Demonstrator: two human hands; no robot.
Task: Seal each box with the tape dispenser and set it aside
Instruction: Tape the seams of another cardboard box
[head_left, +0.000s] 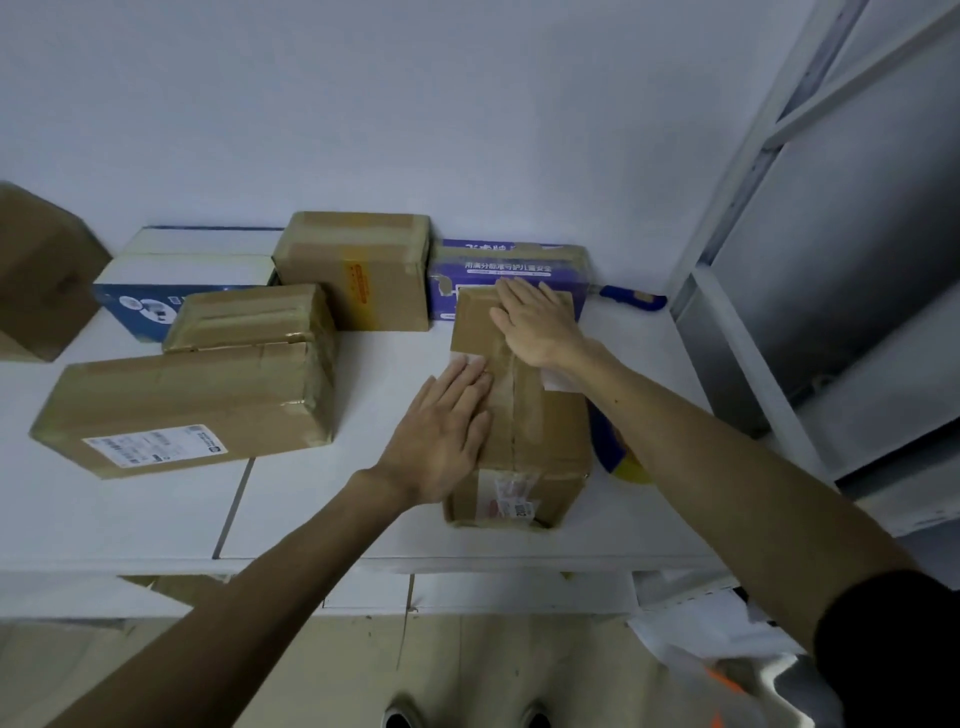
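The white table (322, 499) carries everything under and around my hands. Left of my left hand lie taped cardboard boxes (182, 410), stacked and side by side. Beyond my right hand stands a purple box (467, 260). The box (535, 441) lies directly beneath both palms, with tape along its top seam. My left hand (441, 431) presses flat on its left side, fingers straight. My right hand (535, 327) presses flat on its far end, fingers straight. A blue-and-yellow object (608, 447) lies just right of the box, mostly hidden under my right forearm. I cannot tell whether it is the tape dispenser.
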